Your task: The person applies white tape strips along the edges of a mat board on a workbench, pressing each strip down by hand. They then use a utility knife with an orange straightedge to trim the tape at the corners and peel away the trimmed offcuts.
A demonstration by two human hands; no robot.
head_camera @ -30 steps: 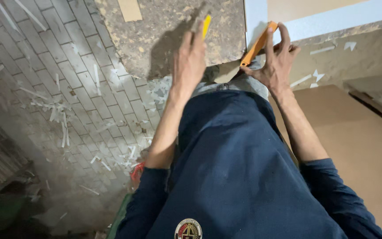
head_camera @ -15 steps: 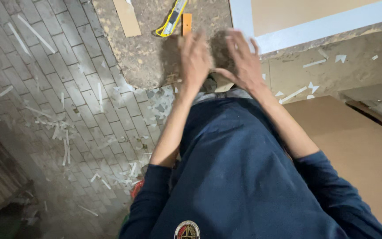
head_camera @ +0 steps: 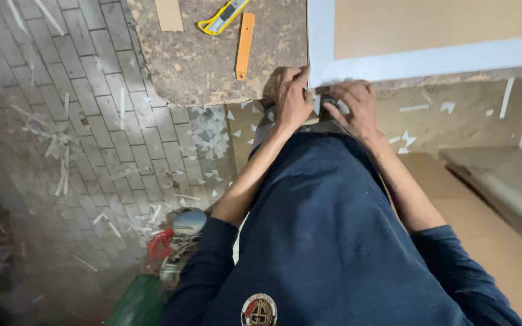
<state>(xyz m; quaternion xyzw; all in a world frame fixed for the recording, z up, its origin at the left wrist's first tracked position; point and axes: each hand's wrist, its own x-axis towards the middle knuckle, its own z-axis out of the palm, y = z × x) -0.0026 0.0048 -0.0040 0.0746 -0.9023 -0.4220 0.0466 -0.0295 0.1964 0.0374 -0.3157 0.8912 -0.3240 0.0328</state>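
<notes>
My left hand [head_camera: 292, 96] and my right hand [head_camera: 354, 110] are close together at the near edge of a rough brown work slab [head_camera: 206, 66], by the lower left corner of a brown board with a white border [head_camera: 357, 60]. Both hands pinch at a small white and grey piece between them; what it is cannot be made out. On the slab beyond the hands lie an orange stick [head_camera: 244, 46] and a yellow utility knife [head_camera: 222, 17], both untouched.
A tan strip [head_camera: 168, 14] lies at the slab's far left. White scraps litter the paved floor [head_camera: 86, 121] on the left. A brown sheet [head_camera: 496, 235] lies at the lower right. A shoe [head_camera: 182, 232] shows by a green object [head_camera: 134, 302].
A second ago my right hand held the orange stick and my left the yellow knife. Both tools now lie on the slab, and my hands have come together at the board's corner.
</notes>
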